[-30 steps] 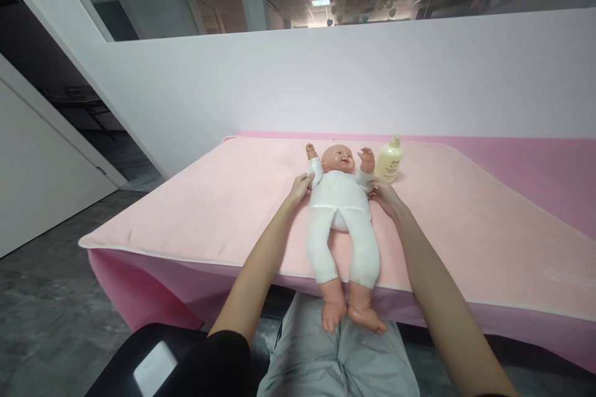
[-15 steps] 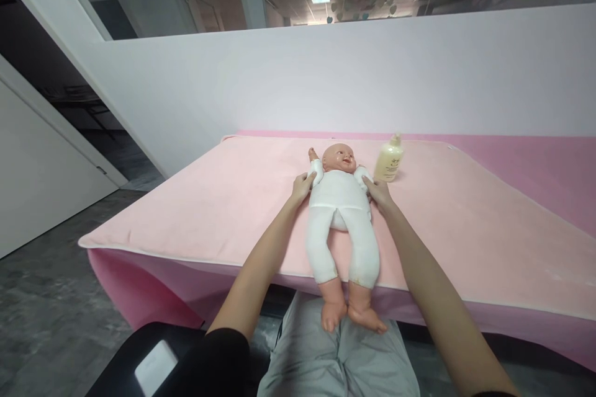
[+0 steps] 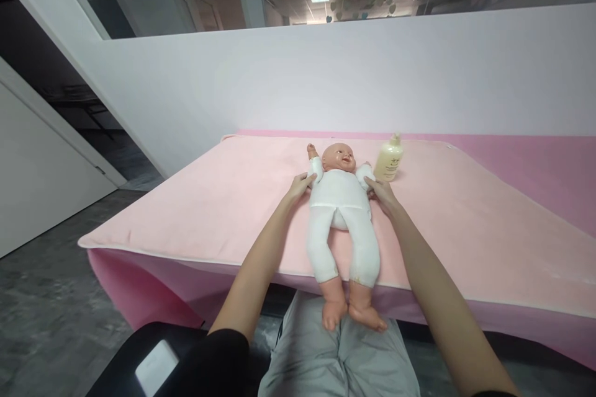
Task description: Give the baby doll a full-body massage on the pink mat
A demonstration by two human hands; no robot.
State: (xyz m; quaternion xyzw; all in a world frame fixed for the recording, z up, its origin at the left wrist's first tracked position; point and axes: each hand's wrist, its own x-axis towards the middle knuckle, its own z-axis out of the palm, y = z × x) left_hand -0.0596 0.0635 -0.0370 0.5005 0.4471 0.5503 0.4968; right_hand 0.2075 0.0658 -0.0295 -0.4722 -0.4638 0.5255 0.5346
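A baby doll (image 3: 339,189) in a white suit lies on its back on the pink mat (image 3: 195,205), its bare feet hanging over the front edge. My left hand (image 3: 300,186) is closed on the doll's sleeved arm at the left of its body, thumb on top. On the other side, my right hand (image 3: 380,191) pinches the doll's other sleeve, fingers partly hidden beneath it. A pale yellow pump bottle (image 3: 388,159) stands upright just beyond my right hand.
A white wall (image 3: 326,80) rises behind the table, with a window above it. A white door (image 3: 46,161) is at the left. A white object (image 3: 156,367) rests on a black surface at the lower left.
My right hand has shifted slightly outward with the doll's sleeve, and the doll's arm there is spread a little wider. My left hand has moved slightly to the left.
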